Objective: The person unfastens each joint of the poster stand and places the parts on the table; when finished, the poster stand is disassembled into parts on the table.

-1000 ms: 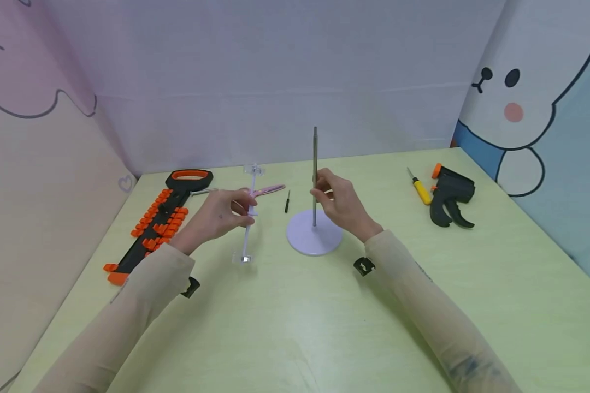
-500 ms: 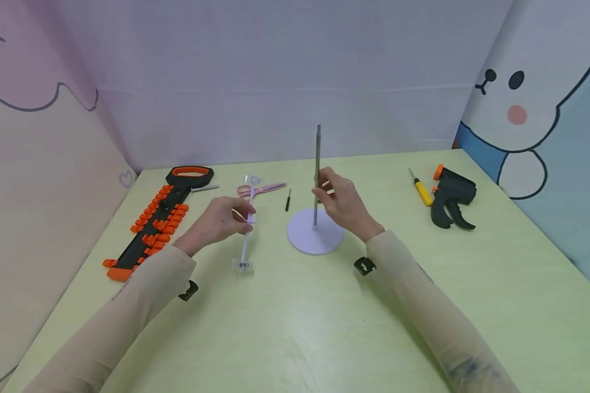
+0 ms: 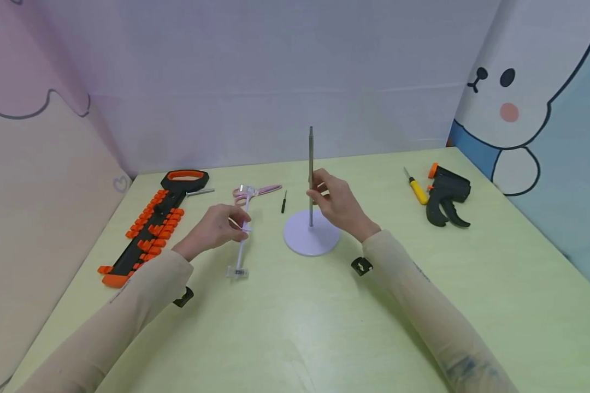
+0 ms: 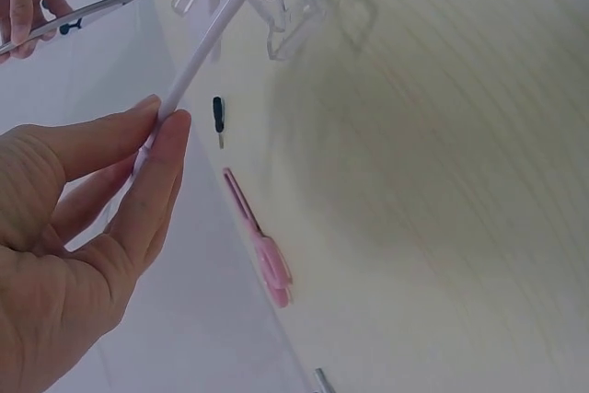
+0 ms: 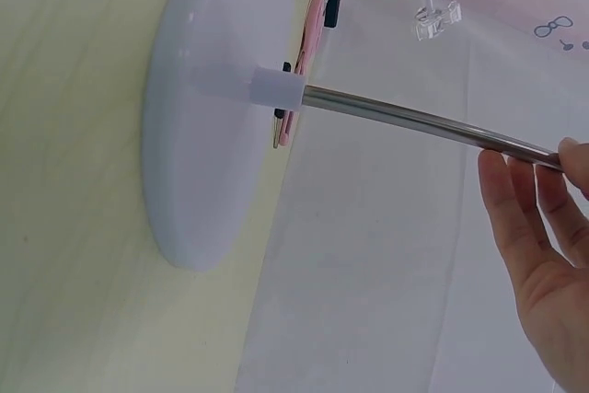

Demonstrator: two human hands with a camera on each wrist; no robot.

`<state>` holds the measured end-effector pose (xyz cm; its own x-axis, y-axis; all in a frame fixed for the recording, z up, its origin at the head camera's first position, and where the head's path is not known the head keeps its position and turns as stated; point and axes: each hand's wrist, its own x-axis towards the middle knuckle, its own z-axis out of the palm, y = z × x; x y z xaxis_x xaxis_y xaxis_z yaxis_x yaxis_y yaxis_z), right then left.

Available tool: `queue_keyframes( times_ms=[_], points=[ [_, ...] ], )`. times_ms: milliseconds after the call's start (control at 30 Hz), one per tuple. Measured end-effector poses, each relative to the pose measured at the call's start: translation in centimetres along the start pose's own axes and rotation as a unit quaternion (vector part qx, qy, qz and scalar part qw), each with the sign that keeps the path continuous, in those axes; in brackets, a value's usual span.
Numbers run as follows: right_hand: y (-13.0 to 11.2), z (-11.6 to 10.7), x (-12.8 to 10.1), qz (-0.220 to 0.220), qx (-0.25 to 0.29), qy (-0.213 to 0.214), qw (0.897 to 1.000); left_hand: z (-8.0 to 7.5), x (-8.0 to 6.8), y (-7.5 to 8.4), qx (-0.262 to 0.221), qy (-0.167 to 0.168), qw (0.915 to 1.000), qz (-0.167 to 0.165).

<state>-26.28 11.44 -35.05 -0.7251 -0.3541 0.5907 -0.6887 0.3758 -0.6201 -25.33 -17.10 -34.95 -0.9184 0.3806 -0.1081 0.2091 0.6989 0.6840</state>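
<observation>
My left hand (image 3: 216, 229) pinches a thin white plastic rod (image 3: 241, 252) near its middle, between thumb and fingertips. Each end of the rod carries a clear plastic clip (image 3: 237, 272); a small metal piece shows on one of them in the left wrist view. To the right, a slim metal pole (image 3: 311, 153) stands upright in the short collar of a round white base (image 3: 297, 240) on the table. Thumb and fingers of my right hand (image 3: 341, 204) pinch this pole around mid-height. The rod and the pole are apart.
Pink scissors (image 3: 269, 189) and a small black screwdriver (image 3: 283, 203) lie behind the rod. On the left are a black rack with orange clips (image 3: 152, 224) and a metal pin (image 3: 200, 192). A yellow-handled screwdriver (image 3: 417, 191) and a black gun-shaped tool (image 3: 447, 191) lie at right.
My left hand has lowered the rod and brought it slightly nearer to me, and its far clip now overlaps the scissors. The right hand keeps its hold on the pole.
</observation>
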Motion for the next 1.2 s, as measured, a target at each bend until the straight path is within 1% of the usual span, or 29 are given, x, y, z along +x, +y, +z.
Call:
queue_keyframes(
  times_ms=[100,333,533,633,800,933,1200],
  points=[
    [-0.1,0.0,0.0,0.005,-0.001,-0.003,1.0,0.0,-0.1,-0.2,-0.003,-0.002,1.0,-0.007],
    [-0.2,0.0,0.1,0.008,-0.007,-0.004,1.0,0.1,-0.2,-0.9,0.021,-0.002,0.9998,-0.005],
    [-0.2,0.0,0.1,0.001,-0.014,-0.006,1.0,0.3,-0.4,-1.2,0.031,-0.006,0.9995,-0.005],
    [-0.1,0.0,0.1,-0.004,-0.014,-0.006,1.0,0.4,-0.4,-1.3,0.027,-0.007,0.9995,-0.01],
    [-0.1,0.0,0.2,-0.012,-0.014,-0.004,1.0,0.8,-0.4,-1.5,0.02,-0.016,0.9995,-0.02],
    [0.0,0.0,0.2,-0.018,-0.012,-0.004,1.0,1.0,-0.4,-1.7,0.023,-0.021,0.9991,-0.029],
    [0.0,0.0,0.1,-0.006,-0.012,-0.014,1.0,1.1,-0.3,-2.2,0.024,-0.03,0.9971,-0.066]
  ],
)
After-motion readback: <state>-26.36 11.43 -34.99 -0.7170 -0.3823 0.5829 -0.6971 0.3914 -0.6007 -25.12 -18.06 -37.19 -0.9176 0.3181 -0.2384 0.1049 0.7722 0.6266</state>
